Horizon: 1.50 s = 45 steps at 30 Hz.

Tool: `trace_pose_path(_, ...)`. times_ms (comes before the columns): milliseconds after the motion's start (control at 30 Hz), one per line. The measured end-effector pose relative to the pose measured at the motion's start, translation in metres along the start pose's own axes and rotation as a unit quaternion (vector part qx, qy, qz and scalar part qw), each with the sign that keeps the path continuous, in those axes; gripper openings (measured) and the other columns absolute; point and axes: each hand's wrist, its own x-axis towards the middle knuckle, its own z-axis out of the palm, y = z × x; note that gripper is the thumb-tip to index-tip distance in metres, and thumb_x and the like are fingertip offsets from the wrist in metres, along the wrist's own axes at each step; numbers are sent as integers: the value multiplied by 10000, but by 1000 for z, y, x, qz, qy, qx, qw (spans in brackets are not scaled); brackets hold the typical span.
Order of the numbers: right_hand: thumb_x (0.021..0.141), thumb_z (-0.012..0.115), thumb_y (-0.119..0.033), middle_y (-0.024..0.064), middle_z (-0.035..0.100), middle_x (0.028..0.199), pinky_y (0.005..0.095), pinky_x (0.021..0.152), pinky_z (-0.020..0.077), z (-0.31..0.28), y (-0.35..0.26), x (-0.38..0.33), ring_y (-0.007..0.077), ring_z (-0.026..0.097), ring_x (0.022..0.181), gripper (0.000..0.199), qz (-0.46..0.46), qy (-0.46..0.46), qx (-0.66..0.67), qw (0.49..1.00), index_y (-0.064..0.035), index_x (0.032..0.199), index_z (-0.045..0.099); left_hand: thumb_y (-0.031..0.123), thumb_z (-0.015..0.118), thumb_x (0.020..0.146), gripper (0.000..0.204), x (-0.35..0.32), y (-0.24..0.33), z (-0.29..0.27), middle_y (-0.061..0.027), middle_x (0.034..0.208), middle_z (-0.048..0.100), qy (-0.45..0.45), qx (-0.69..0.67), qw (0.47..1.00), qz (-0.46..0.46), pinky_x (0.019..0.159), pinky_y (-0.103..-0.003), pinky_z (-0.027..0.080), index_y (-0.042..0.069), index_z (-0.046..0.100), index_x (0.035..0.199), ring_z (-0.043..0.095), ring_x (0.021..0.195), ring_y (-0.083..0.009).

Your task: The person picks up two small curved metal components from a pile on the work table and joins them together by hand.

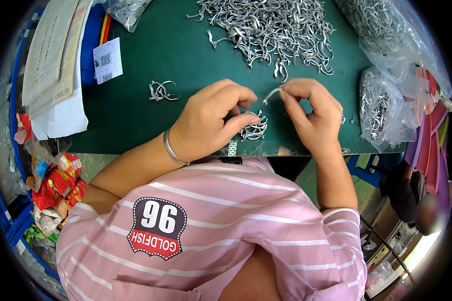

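Note:
Between the thumb and forefinger of my right hand (314,113) is a thin, curved silver metal piece (271,95), its free end pointing left. My left hand (211,118) is just to the left, thumb and fingers parted with a gap between them. Its thumb tip is at the edge of a small cluster of similar curved pieces (253,131) near the table's front edge. Farther left lies another small group of these pieces (161,91). A large heap of them (281,30) covers the far middle of the green table (135,120).
Clear plastic bags of metal pieces (379,108) stand at the right, with a larger bag (381,25) behind. Papers (55,60) and a blue bin (89,55) are at the left. Red wrappers (58,185) lie lower left. Another person (412,198) is at the far right.

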Motion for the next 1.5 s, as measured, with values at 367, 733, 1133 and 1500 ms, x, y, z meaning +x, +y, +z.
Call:
trace_pose_path(367, 735, 698, 77, 124, 683, 914, 338, 676, 520, -7, 0, -11, 269, 649, 776, 172, -38, -119, 97, 987, -18, 872, 652, -42, 736, 759, 141, 3, -4, 1, -96, 842, 668, 25, -27, 995, 93, 623, -288, 511, 28, 683, 868, 642, 722, -212)
trace_pose_path(733, 793, 705, -14, 128, 628, 928, 390, 768, 496, 7, 26, 11, 322, 606, 892, 101, -3, -5, -185, 983, -17, 883, 660, -25, 745, 782, 364, -1, -10, 7, -81, 840, 689, 72, -83, 992, 55, 686, -265, 542, 31, 580, 1102, 690, 758, -168)
trace_pose_path(1133, 720, 752, -10, 94, 633, 845, 389, 671, 474, 7, -7, -12, 293, 594, 751, 201, -93, -107, 23, 990, -35, 890, 647, -68, 723, 736, 167, 0, -7, 0, -99, 864, 672, -2, 11, 991, 132, 696, -311, 511, 24, 684, 870, 648, 761, -247)
trace_pose_path(1500, 784, 689, -15, 123, 578, 832, 422, 714, 493, 10, 21, 18, 332, 590, 812, 97, -4, -29, -192, 981, -18, 862, 631, -23, 732, 724, 137, 3, -13, 1, -74, 863, 633, -57, 58, 987, 137, 712, -344, 484, 35, 664, 828, 611, 771, -242)
